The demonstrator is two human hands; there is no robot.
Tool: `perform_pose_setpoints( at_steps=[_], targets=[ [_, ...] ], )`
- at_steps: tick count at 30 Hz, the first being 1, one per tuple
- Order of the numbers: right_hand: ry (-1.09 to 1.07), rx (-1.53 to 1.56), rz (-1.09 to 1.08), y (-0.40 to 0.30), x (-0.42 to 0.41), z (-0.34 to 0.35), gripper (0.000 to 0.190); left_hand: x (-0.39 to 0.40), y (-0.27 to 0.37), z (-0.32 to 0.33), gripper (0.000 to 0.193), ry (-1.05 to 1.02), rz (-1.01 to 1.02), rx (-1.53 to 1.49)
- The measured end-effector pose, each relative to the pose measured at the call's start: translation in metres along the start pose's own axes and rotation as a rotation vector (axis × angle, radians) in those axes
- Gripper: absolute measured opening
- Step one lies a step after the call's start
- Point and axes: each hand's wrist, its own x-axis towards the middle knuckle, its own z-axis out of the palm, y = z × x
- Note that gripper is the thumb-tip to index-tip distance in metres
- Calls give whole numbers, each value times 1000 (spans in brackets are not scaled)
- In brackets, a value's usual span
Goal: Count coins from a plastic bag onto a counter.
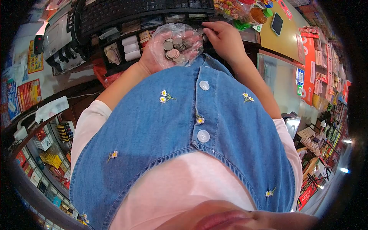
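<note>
A clear plastic bag rests in my left hand, whose fingers show pinkish through the film. Inside the bag lies a loose pile of silver-coloured coins. My right hand reaches to the right of the bag, over the open cash drawer. Its thumb and fingertips are at a few more coins; whether one is pinched between them is unclear. Left of the bag, the drawer's compartments hold white rolls and folded banknotes.
Above the drawer sits a black keyboard. A banknote counter stands on the left. Toward the upper right are a green-capped bottle, a bag of wrapped sweets and a phone. A glass case borders my right side.
</note>
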Motion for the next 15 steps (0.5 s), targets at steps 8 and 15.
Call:
perform_pose_setpoints(
  at_steps=[8,15],
  targets=[
    [-212,106,-177,-26,0,-2,16,2,-3,-17,54,119,175,502],
    [-252,246,-46,-15,-2,3,19,-1,-3,0,52,89,80,143]
  ],
)
